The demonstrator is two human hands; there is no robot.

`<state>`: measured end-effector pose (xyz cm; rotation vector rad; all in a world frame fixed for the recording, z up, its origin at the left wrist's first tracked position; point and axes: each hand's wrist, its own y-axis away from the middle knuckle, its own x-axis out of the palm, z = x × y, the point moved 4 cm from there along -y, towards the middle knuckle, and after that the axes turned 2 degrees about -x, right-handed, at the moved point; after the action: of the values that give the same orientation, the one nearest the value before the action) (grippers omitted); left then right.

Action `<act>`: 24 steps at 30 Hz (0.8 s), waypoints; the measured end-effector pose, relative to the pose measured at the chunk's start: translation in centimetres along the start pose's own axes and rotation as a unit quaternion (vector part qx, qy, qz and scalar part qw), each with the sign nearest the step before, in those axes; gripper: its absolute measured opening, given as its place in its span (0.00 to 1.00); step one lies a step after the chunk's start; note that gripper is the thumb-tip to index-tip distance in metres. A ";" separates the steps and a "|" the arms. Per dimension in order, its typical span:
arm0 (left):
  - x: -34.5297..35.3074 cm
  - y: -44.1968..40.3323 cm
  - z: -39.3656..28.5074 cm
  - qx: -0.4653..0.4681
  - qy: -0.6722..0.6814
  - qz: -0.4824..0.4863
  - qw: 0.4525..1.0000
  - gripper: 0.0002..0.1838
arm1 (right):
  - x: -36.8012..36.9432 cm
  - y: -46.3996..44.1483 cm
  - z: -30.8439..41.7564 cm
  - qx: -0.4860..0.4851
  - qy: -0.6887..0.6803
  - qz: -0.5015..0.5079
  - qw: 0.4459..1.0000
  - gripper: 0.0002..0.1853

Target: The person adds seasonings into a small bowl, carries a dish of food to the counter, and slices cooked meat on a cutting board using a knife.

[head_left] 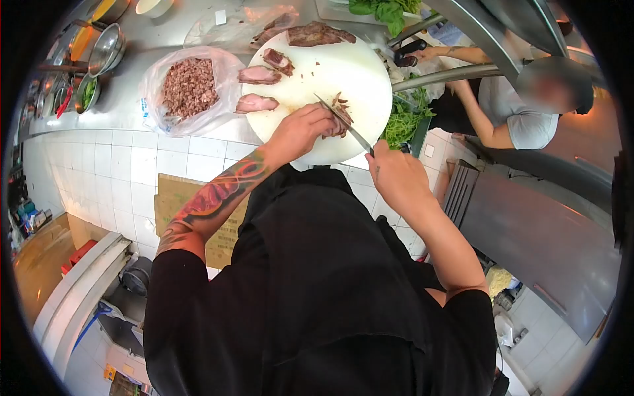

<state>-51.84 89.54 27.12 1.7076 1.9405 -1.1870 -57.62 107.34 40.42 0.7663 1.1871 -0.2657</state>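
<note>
My right hand [395, 173] is closed round the handle of a knife [353, 131], whose blade slants up and left across a round white cutting board [370, 69]. My left hand [300, 132] is bent over a piece of meat on the board, its fingers curled against the blade and largely covering the piece. Thin cut strips of meat [341, 109] lie just past the blade. Two pinkish chunks of meat [259, 75] rest at the board's left edge, near a darker chunk [279, 62]. A long dark slab of meat [321, 34] lies along the far edge.
Left of the board stands a clear plastic bag [230, 71] filled with diced meat [190, 86]. Metal bowls [107, 49] are at the far left. Leafy greens [407, 117] sit in a container at right, beside a co-worker [498, 99]. Below the counter leans flattened cardboard [170, 198].
</note>
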 end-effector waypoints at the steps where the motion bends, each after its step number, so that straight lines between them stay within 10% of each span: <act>1: 0.0 0.0 0.0 0.002 -0.008 0.001 1.000 0.14 | -0.3 0.5 0.3 0.005 0.001 0.017 1.000 0.15; 24: -0.5 0.7 -0.2 -0.015 0.035 -0.037 0.999 0.09 | 3.4 -2.1 -0.6 0.036 -0.034 0.008 0.999 0.16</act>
<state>-51.05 89.34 27.30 1.6971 2.0676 -1.1312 -57.96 106.95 36.39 0.8223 1.1121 -0.3199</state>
